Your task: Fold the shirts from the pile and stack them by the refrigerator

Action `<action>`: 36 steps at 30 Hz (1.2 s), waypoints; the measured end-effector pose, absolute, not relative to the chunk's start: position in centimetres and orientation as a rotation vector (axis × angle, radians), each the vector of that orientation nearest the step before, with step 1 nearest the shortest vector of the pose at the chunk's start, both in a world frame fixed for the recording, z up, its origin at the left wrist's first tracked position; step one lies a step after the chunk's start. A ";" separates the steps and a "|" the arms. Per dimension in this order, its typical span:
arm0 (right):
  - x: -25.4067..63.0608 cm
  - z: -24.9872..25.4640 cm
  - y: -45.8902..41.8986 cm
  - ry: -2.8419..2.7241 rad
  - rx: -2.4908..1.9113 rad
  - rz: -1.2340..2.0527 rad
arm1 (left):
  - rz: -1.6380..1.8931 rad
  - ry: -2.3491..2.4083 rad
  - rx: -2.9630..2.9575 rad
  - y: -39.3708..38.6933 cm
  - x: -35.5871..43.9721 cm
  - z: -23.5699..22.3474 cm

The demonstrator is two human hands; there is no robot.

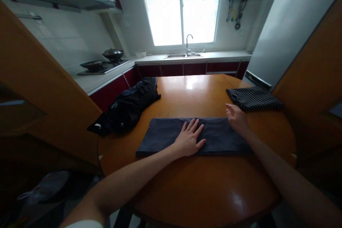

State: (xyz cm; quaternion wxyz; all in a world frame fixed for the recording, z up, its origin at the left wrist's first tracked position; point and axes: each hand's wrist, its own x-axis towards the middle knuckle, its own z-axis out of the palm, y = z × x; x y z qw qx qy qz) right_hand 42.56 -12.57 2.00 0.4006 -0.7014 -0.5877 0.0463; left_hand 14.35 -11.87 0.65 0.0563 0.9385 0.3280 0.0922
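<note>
A dark grey-blue folded garment point(162, 135) lies as a long flat strip across the wooden table. My left hand point(189, 139) rests flat on its middle with the fingers spread. Over the garment's right end is my right hand point(237, 118), its index finger stretched out and the other fingers partly curled. Nothing shows in the right hand, and I cannot tell whether it touches the cloth.
A black striped folded cloth point(253, 98) lies at the right on the round table point(192, 96). Crumpled dark clothes point(128, 107) hang over its left edge. Beyond are a stove point(107, 66), a sink point(175, 56) and a fridge point(283, 28).
</note>
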 end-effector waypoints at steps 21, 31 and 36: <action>48.0 0.9 -11.6 -1.526 -1.802 0.602 | 0.026 -0.087 2.761 -14.2 14.3 4.8; 47.6 1.7 -12.6 -1.365 -1.741 0.899 | 0.105 -0.134 2.743 -14.2 14.3 4.6; 47.0 2.3 -13.3 -1.379 -1.681 0.918 | 0.092 -0.119 2.737 -14.2 14.3 4.6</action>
